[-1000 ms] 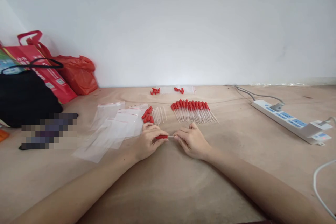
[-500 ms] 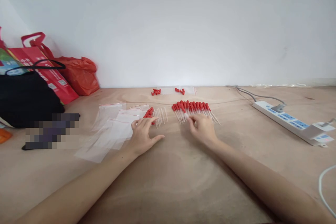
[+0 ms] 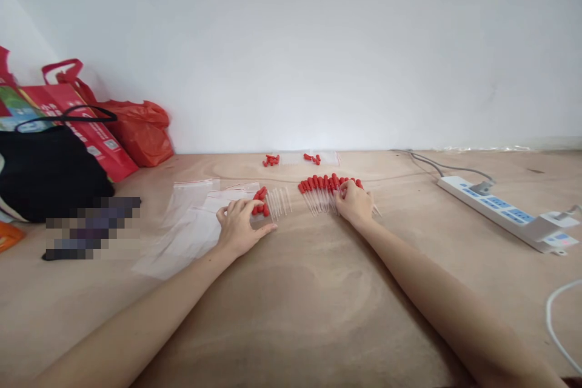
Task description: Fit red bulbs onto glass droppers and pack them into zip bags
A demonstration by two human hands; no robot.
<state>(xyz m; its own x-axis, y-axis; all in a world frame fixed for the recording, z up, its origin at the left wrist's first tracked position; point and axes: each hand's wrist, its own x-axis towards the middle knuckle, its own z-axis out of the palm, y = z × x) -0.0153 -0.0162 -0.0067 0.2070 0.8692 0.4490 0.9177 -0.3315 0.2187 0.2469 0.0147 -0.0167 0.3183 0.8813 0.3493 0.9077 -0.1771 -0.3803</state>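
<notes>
My right hand (image 3: pixel 357 203) is closed over the right part of a row of glass droppers (image 3: pixel 316 194) with red rubber bulbs. Its thumb and fingertips pinch one dropper (image 3: pixel 335 180), whose bulb sits slightly above the others; the fingers cover several tubes. My left hand (image 3: pixel 239 224) has its fingers spread, with the thumb stretched out over the table. Loose red rubber bulbs (image 3: pixel 260 201) lie by its fingertips. Just right of these, several bare glass tubes (image 3: pixel 278 201) lie side by side. Clear zip bags (image 3: pixel 182 236) lie partly beneath my left hand.
Against the wall, more red bulbs (image 3: pixel 271 160) lie beside and on a clear bag (image 3: pixel 291 158). A white power strip (image 3: pixel 504 212) with cables is on the right. Red bags (image 3: pixel 136 133), a black bag (image 3: pixel 50 170) and a blurred dark object (image 3: pixel 93 227) occupy the left.
My right hand has moved right and slightly away from me along the dropper row. My left hand has shifted a little left, uncovering more loose bulbs and tubes.
</notes>
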